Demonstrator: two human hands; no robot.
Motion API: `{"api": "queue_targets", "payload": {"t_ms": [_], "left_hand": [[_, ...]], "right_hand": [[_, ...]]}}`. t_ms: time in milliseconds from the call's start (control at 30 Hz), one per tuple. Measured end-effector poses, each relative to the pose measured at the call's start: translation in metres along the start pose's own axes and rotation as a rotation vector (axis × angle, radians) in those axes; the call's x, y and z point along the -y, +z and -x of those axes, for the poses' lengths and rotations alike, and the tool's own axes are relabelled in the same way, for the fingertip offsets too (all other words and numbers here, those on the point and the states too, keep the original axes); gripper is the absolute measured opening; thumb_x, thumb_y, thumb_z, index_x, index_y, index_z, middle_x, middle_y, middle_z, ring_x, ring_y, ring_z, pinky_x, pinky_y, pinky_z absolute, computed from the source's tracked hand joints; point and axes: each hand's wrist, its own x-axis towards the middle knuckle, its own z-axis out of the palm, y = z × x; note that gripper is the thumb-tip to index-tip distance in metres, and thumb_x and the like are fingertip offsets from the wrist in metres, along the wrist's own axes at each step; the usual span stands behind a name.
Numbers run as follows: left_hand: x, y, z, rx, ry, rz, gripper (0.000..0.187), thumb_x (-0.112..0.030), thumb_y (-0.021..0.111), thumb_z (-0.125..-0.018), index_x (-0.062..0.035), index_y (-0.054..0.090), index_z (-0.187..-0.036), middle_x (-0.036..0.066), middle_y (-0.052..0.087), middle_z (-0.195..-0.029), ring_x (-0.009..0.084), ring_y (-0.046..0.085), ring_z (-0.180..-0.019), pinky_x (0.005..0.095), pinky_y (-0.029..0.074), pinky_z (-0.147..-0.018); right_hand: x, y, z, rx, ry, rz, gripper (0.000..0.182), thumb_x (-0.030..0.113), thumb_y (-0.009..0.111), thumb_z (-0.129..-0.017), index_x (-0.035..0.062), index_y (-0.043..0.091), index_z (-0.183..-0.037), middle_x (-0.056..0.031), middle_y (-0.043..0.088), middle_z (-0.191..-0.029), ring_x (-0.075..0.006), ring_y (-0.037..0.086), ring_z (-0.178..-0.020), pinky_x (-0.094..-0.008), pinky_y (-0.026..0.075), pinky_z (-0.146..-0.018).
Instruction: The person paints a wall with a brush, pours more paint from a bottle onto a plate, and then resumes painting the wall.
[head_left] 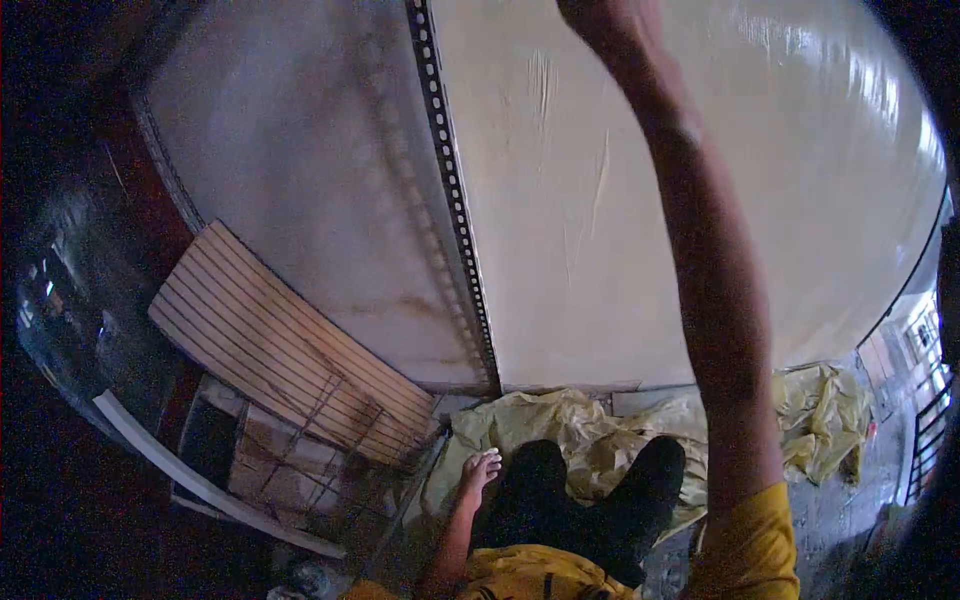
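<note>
My right arm reaches up across a large cream-coloured wall surface (560, 240) that looks wet and smooth, with a few streaks and ridges in it. At the top edge of the view, my right hand (612, 18) is cut off, so its fingers and anything in them are hidden. Low beside my thigh hangs my left hand (482, 468), its fingers loosely bent and whitish at the tips; I see no tool in it. A perforated metal corner strip (455, 195) runs down the wall's left edge.
A crumpled yellowish plastic sheet (570, 415) covers the floor along the wall's foot. Left of the corner, a slatted wooden panel (290, 340) leans by a greyer wall (300, 170). A pale curved strip (210, 490) lies lower left. Dark railings (930, 435) stand far right.
</note>
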Motion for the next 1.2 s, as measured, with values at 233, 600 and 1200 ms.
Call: {"api": "queue_targets", "payload": {"t_ms": [233, 600, 1200], "left_hand": [[0.03, -0.019, -0.023, 0.024, -0.061, 0.043, 0.03, -0.025, 0.058, -0.089, -0.0093, 0.063, -0.114, 0.001, 0.069, -0.096, 0.0093, 0.063, -0.081, 0.0251, 0.048, -0.073], [0.02, -0.021, 0.005, -0.068, -0.033, 0.024, 0.028, -0.022, 0.061, -0.087, -0.0094, 0.065, -0.111, 0.001, 0.069, -0.092, 0.0082, 0.063, -0.075, 0.0242, 0.05, -0.065], [-0.009, 0.004, 0.013, -0.03, -0.007, -0.078, 0.036, -0.031, 0.056, -0.089, -0.009, 0.061, -0.117, 0.002, 0.067, -0.1, 0.0124, 0.061, -0.088, 0.0307, 0.047, -0.081]], "right_hand": [[-0.054, 0.053, 0.112, 0.25, 0.094, 0.228, 0.061, 0.016, 0.042, -0.092, 0.0032, 0.017, -0.146, -0.0301, 0.059, -0.075, -0.0424, 0.061, -0.067, -0.0539, 0.046, -0.053], [-0.095, 0.048, 0.482, 0.994, 0.572, 0.11, 0.04, 0.013, 0.041, -0.092, 0.0086, 0.038, -0.131, -0.0279, 0.063, -0.087, -0.0481, 0.06, -0.074, -0.0568, 0.049, -0.068], [-0.048, -0.028, 0.056, 0.06, 0.051, 0.202, 0.039, 0.008, 0.044, -0.092, -0.0081, 0.039, -0.128, -0.0257, 0.059, -0.066, -0.0383, 0.052, -0.049, -0.0453, 0.043, -0.044]]}}
